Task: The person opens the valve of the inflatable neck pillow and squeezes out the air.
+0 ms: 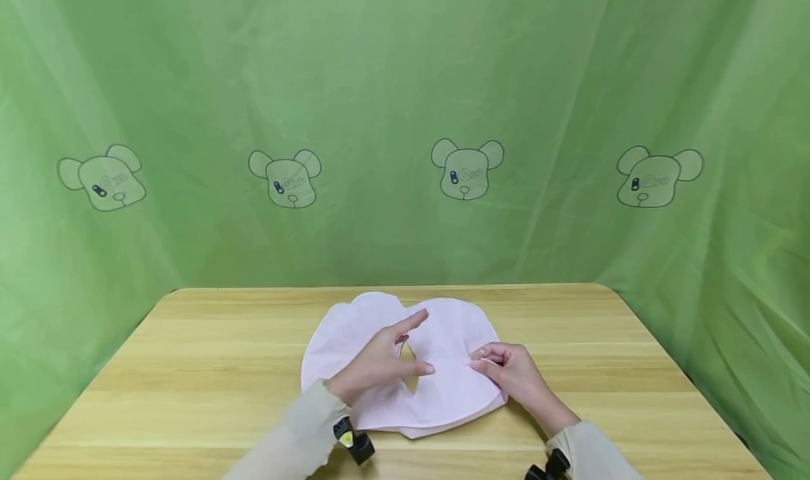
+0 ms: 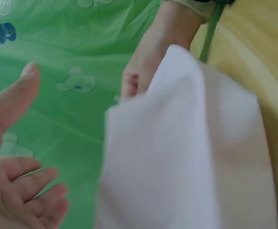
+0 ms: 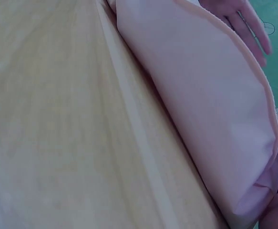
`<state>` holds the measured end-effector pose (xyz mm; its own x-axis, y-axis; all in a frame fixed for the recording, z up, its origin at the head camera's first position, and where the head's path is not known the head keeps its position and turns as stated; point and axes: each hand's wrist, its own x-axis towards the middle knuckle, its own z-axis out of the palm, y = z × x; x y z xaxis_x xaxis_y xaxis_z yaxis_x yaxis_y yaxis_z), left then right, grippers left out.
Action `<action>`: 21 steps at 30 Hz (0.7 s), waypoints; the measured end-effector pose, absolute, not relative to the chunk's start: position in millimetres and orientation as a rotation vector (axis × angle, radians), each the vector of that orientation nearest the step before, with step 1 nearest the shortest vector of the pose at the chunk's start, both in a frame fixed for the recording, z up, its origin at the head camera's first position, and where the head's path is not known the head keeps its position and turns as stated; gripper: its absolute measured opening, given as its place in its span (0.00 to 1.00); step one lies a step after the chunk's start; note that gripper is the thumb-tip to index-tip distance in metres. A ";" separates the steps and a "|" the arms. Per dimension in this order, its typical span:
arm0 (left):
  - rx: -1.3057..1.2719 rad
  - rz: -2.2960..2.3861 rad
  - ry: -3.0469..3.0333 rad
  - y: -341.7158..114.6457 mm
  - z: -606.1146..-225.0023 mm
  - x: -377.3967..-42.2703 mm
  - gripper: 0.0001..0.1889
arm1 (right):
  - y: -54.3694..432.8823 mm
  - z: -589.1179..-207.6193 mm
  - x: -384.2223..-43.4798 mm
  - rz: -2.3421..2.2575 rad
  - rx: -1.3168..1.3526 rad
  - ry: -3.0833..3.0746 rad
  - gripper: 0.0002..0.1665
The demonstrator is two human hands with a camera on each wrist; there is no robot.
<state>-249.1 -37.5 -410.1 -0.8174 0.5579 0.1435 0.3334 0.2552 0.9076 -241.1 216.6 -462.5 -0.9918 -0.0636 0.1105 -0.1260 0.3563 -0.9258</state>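
A pale pink cloth piece (image 1: 452,325) with a rounded, lobed outline lies on the table, with a slit-like opening near its middle through which wood shows. My right hand (image 1: 515,371) pinches the cloth between thumb and fingers on its right half. Over the opening is my left hand (image 1: 382,357), thumb and forefinger spread wide apart with nothing between them. In the left wrist view, the cloth (image 2: 162,157) stands raised in a fold beside the left hand (image 2: 15,191). The right wrist view shows the cloth's stitched edge (image 3: 253,62) lifted, with the right hand (image 3: 277,205) at its corner.
The wooden table (image 1: 209,367) extends on both sides of the cloth. A green curtain (image 1: 380,79) with printed bear heads hangs behind the table and along its sides. Black camera mounts (image 1: 357,443) sit on both wrists, over light sleeves (image 1: 287,431).
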 end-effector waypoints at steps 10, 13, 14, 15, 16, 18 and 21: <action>0.865 1.356 2.466 5.2 -429.2 -259.3 0.59 | 217.9 -460.8 -239.4 1.789 0.280 -2.495 0.08; 0.918 1.288 2.506 12.5 -434.7 -268.3 0.60 | 219.1 -462.0 -240.0 1.790 0.315 -2.483 0.08; 0.930 1.278 2.505 14.6 -436.9 -271.0 0.60 | 219.4 -462.4 -240.3 1.787 0.324 -2.482 0.08; 0.940 1.267 2.506 16.4 -439.2 -273.6 0.61 | 219.5 -462.7 -240.5 1.786 0.329 -2.481 0.08; 0.945 1.263 2.507 18.0 -441.9 -275.9 0.61 | 219.6 -462.8 -240.6 1.786 0.335 -2.482 0.08; 0.934 1.275 2.486 20.5 -447.6 -279.9 0.61 | 219.7 -462.8 -240.7 1.789 0.346 -2.481 0.08; 0.874 1.312 2.437 22.4 -456.1 -284.2 0.61 | 219.6 -463.5 -241.3 1.798 0.358 -2.479 0.07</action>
<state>-284.2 22.4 -456.1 -0.7929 0.6054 0.0696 0.3915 0.4186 0.8194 -241.3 219.6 -463.5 -0.9714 -0.1521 0.1825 -0.2207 0.2936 -0.9301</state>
